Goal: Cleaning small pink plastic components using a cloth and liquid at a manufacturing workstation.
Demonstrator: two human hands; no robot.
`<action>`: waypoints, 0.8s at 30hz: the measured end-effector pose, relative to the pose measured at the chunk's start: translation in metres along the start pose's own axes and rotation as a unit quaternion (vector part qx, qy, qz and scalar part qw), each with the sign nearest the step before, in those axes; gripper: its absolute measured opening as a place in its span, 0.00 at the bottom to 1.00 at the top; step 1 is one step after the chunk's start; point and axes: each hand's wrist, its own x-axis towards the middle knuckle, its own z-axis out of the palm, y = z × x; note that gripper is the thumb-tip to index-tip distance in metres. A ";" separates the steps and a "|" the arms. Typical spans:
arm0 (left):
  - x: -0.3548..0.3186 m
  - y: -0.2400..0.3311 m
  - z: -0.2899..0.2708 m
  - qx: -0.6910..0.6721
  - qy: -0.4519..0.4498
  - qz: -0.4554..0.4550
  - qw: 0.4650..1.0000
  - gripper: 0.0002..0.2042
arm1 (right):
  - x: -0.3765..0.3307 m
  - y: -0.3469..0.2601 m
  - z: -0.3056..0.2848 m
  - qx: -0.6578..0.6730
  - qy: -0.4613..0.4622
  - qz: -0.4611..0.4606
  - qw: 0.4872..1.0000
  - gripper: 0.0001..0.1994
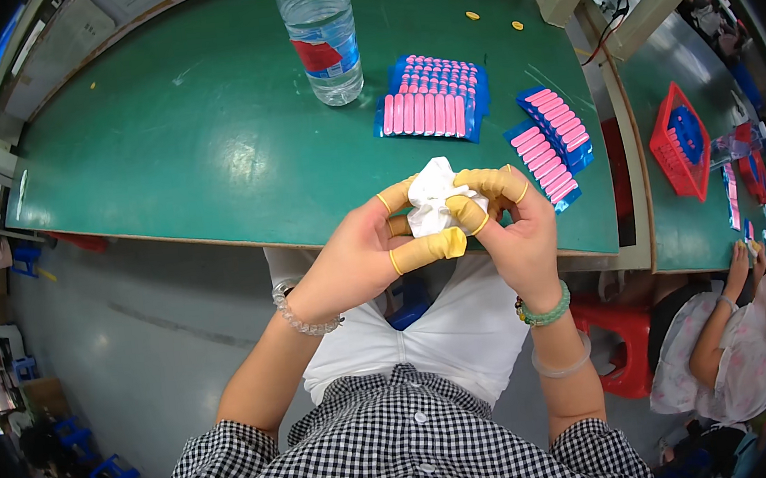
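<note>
Between my two hands, over the table's near edge, is a crumpled white cloth (433,183). My left hand (352,256) has its fingers closed around the cloth's left side, with the thumb stretched along below it. On the other side, my right hand (525,225) pinches the cloth between thumb and fingers. Yellow finger cots cover several fingertips of both hands. Whether something lies inside the cloth is hidden. Just beyond my hands sits a stack of blue cards (484,105) bearing rows of pink strips. More blue cards with pink strips (546,163) lie to the right.
A large clear water bottle (330,69) stands on the green table (163,159). Two small yellow rings (517,25) lie farther back. To the right, another table holds a red basket (670,151), where another person's hands (740,264) work. A red stool (628,344) stands beside me.
</note>
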 end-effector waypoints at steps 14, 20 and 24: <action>0.011 -0.016 0.007 0.062 0.152 0.098 0.981 0.19 | -0.006 -0.005 0.010 0.213 0.015 0.129 0.968 0.21; 0.013 -0.028 0.018 0.273 0.177 0.209 0.922 0.12 | -0.006 -0.005 0.028 0.240 0.136 0.097 0.956 0.15; 0.013 -0.021 0.016 0.074 0.142 0.211 0.964 0.11 | -0.008 -0.008 0.027 0.283 0.144 0.081 0.945 0.14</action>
